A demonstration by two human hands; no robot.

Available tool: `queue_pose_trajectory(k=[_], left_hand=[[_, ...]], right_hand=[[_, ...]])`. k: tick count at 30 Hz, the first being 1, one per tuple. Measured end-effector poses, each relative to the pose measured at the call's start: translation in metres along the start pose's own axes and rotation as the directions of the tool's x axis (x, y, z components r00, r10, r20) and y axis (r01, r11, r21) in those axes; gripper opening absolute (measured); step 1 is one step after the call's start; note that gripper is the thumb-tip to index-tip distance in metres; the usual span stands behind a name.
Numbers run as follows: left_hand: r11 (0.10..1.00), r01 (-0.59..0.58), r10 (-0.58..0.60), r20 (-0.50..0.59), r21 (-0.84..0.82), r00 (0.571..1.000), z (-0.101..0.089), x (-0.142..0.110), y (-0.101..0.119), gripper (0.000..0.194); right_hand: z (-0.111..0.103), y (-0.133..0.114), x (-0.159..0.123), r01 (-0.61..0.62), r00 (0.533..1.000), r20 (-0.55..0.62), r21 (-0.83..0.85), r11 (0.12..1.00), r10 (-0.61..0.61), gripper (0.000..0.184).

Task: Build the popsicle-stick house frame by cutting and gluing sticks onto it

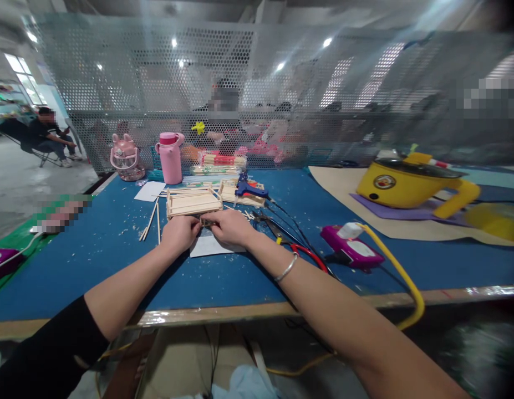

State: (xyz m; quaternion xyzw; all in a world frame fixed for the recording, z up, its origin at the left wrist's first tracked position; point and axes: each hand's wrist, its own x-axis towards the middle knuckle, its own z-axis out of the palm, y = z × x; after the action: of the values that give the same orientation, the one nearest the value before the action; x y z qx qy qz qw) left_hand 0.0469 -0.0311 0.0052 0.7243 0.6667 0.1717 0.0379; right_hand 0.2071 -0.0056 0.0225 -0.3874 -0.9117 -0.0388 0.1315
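My left hand [181, 231] and my right hand [229, 226] meet over the blue table, fingers pinched together at the near edge of a small model made of pale wooden sticks [193, 201]. What lies between the fingertips is small and mostly hidden. Under the hands is a white sheet of paper [215, 246]. Just behind my right hand, a blue glue gun [250, 188] rests by a second stick structure [234, 193]. Loose sticks [149, 220] lie left of the model. Red-handled pliers [309, 256] are beside my right forearm.
A pink bottle [170, 160] and a pink clear jug [126, 160] stand at the back left. Packed sticks [221, 160] lie near the perforated screen [148, 83]. A purple power strip [352, 246] with a yellow cord and a yellow pot [406, 185] occupy the right. Someone [52, 136] sits far left.
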Motion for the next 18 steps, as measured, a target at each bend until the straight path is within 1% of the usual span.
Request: queue_pose_trajectory(k=[3, 8, 11, 15, 18], left_hand=[[1.0, -0.005, 0.005, -0.001, -0.008, 1.0, -0.0002, 0.0002, -0.0004, 0.032], [0.998, -0.023, 0.023, 0.004, -0.05, 1.0, -0.002, -0.0006, -0.0017, 0.031], [0.997, -0.024, 0.024, -0.005, -0.067, 1.0, -0.0025, -0.0008, -0.0019, 0.031], [0.999, -0.016, 0.016, -0.003, -0.043, 1.0, -0.0001, 0.0006, -0.0013, 0.031], [0.999, -0.019, 0.019, -0.007, -0.047, 1.0, 0.0013, 0.0011, -0.0004, 0.03]], right_hand=[[0.0001, 0.0013, 0.0003, -0.017, 1.0, -0.001, 0.009, 1.0, 0.017, 0.04], [0.0007, 0.0072, 0.0009, -0.058, 0.997, -0.049, 0.037, 0.998, 0.06, 0.04], [0.0018, 0.0091, 0.001, -0.038, 0.998, -0.055, 0.044, 0.998, 0.041, 0.04], [0.0066, 0.0093, 0.0019, -0.019, 0.999, -0.043, 0.042, 0.999, 0.021, 0.038], [0.0078, 0.0086, 0.0025, 0.016, 0.998, -0.064, 0.064, 0.998, -0.012, 0.037]])
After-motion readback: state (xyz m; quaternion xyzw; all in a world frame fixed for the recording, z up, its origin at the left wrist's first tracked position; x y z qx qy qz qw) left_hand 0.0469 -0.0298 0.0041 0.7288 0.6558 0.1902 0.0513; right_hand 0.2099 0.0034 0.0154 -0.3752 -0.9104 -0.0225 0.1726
